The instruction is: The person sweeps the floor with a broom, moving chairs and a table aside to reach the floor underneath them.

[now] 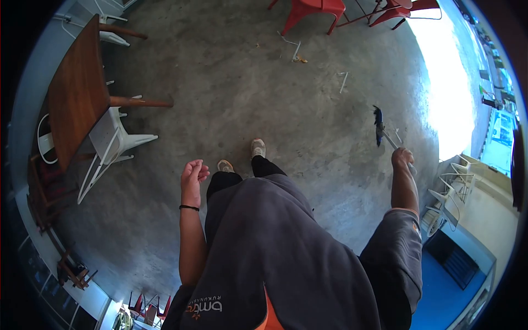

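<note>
My right hand point(403, 157), out to the right, is closed around the handle of a broom point(391, 140). The broom's dark bristle head point(378, 125) is near the floor, ahead and slightly left of that hand. My left hand point(194, 171) hangs beside my body with its fingers loosely bent and somewhat apart, holding nothing. A dark band point(189, 208) circles the left wrist. My shoes point(258, 147) show on the concrete floor point(231, 93) between the two hands.
A wooden table point(80, 91) and a white metal chair point(115, 137) stand at left. Red chairs point(313, 12) are at the far end. Thin white lines or strips point(297, 50) and a small brown scrap point(301, 59) show on the floor. White chairs point(454, 190) line the right side by a bright opening.
</note>
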`<state>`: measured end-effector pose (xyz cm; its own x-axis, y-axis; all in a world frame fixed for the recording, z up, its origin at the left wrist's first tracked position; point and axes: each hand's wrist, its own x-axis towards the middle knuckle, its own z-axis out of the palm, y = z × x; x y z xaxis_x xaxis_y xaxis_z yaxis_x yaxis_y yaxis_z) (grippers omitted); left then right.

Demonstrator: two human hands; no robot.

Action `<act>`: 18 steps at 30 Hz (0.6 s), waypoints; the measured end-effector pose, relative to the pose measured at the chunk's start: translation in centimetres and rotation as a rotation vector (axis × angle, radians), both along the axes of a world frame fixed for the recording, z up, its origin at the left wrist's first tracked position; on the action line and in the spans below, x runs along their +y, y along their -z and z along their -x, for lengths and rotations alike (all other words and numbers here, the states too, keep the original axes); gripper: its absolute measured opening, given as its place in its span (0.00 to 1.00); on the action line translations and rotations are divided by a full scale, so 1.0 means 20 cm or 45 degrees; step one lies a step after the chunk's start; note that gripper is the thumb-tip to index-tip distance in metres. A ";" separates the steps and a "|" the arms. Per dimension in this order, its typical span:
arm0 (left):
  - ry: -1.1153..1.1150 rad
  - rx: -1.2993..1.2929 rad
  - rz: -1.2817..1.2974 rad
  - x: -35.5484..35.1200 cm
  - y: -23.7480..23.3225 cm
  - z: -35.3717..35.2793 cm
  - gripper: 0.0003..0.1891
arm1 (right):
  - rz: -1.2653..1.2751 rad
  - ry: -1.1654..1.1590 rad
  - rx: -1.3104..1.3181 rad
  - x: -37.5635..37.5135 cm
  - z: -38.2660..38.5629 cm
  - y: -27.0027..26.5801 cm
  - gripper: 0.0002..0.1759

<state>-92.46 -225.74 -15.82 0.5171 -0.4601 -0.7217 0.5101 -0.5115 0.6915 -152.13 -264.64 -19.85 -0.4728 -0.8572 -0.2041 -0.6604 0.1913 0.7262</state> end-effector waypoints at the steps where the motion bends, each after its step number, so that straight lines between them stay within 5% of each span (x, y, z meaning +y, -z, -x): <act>1: 0.001 -0.001 -0.007 -0.01 0.00 -0.01 0.12 | -0.057 -0.033 -0.019 -0.02 0.01 -0.10 0.15; 5: -0.045 -0.010 -0.006 -0.05 0.04 -0.12 0.11 | -0.299 -0.100 -0.134 0.00 -0.32 -0.57 0.16; 10: -0.164 -0.193 0.033 -0.10 0.03 -0.43 0.11 | -0.541 -0.229 -0.219 0.14 -0.91 -0.79 0.21; 16: -0.281 -0.907 0.172 -0.04 0.07 -1.17 0.15 | -0.826 -0.347 -0.390 0.28 -1.66 -0.73 0.24; 18: -0.164 -1.200 -0.061 -0.04 0.05 -1.46 0.21 | -0.857 -0.382 -0.446 0.32 -1.91 -0.66 0.26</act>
<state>-63.24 -226.53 -16.88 0.9404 -0.3401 0.0016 -0.1926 -0.5287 0.8267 -113.98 -258.26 -6.72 -0.0555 -0.5782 -0.8140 -0.8243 -0.4335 0.3641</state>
